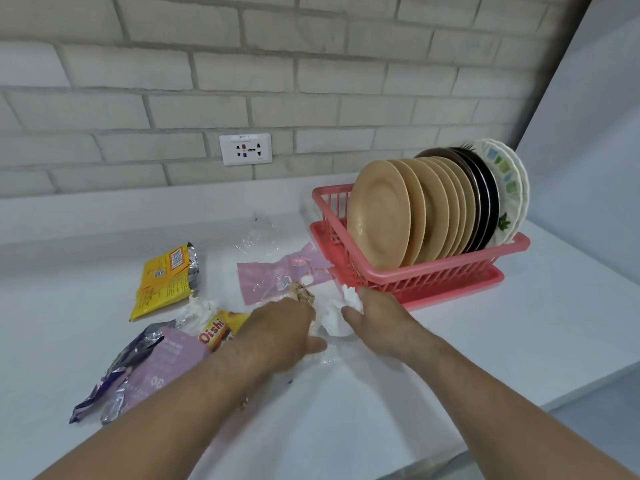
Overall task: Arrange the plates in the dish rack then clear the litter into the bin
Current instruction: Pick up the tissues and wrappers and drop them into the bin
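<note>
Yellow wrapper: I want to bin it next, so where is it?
In the head view, the yellow wrapper lies on the counter at the left, left of the pink wrapper and just behind a crumpled white tissue.

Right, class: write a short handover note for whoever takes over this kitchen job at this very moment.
Left hand grips crumpled brown paper; right hand grips white tissue.
Plates stand in the pink rack: done.
Left to bin: yellow wrapper, pink wrapper, Oishi packet, purple foil wrapper, on the counter.
No bin in view.
</note>
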`<action>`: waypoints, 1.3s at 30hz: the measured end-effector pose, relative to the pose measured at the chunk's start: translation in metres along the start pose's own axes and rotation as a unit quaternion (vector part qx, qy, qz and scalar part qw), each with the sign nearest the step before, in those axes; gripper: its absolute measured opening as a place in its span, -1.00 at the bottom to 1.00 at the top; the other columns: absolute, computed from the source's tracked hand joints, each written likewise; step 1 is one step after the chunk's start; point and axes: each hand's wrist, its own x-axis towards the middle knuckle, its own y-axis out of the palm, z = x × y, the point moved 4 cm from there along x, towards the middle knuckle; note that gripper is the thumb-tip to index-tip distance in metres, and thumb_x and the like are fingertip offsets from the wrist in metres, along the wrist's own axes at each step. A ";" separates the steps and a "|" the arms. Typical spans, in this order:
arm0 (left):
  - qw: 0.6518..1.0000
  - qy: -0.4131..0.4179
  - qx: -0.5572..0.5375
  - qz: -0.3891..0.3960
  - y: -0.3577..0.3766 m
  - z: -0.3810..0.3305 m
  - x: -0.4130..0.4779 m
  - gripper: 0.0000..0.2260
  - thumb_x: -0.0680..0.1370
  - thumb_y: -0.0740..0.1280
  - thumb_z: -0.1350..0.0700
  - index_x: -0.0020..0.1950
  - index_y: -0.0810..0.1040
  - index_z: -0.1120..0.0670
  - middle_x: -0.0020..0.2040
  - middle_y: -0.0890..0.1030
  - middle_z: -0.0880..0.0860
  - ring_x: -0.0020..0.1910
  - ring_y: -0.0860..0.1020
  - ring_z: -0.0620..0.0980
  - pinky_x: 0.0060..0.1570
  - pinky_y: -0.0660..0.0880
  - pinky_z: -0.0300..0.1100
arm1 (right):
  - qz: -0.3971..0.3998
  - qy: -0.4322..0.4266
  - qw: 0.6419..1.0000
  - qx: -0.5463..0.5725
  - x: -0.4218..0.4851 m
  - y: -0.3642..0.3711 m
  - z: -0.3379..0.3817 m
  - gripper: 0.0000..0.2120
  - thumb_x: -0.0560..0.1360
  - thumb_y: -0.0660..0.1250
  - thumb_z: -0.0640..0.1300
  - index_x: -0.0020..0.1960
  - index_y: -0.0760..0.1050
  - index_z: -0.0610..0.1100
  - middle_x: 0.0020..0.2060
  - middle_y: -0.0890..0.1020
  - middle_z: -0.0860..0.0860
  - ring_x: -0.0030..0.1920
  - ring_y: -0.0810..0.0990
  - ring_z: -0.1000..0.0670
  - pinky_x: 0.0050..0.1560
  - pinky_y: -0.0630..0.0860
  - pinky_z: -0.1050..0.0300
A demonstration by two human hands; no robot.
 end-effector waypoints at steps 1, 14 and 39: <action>1.000 -0.007 0.016 0.017 0.008 -0.003 0.002 -0.61 0.51 0.30 -0.20 0.20 0.49 0.03 0.13 0.54 0.03 0.07 0.53 0.07 -0.04 0.45 -0.12 | 0.000 -0.003 1.000 0.005 -0.001 -0.003 -0.002 -0.89 0.57 0.19 0.00 -0.06 0.35 -0.04 -0.05 0.53 -0.01 -0.13 0.51 -0.02 -0.24 0.39 0.12; 0.998 -0.047 0.049 -0.005 0.040 -0.021 0.003 -0.70 0.55 0.26 -0.03 0.21 0.46 0.09 0.22 0.29 0.12 0.06 0.50 0.13 -0.04 0.46 -0.10 | -0.023 -0.076 0.989 0.123 -0.025 -0.020 -0.029 -0.67 0.53 0.10 -0.29 -0.12 0.50 0.09 -0.13 0.58 0.04 -0.19 0.54 -0.01 -0.37 0.39 0.35; 0.977 -0.004 -0.176 -0.120 0.037 -0.085 -0.075 -0.79 0.60 0.19 0.04 0.20 0.50 -0.01 0.07 0.52 -0.04 -0.11 0.54 -0.11 -0.02 0.42 -0.21 | -0.009 -0.041 0.979 0.198 -0.115 -0.050 -0.069 -0.87 0.54 0.22 -0.11 -0.20 0.38 -0.04 -0.22 0.51 0.06 -0.34 0.41 0.06 -0.40 0.33 0.26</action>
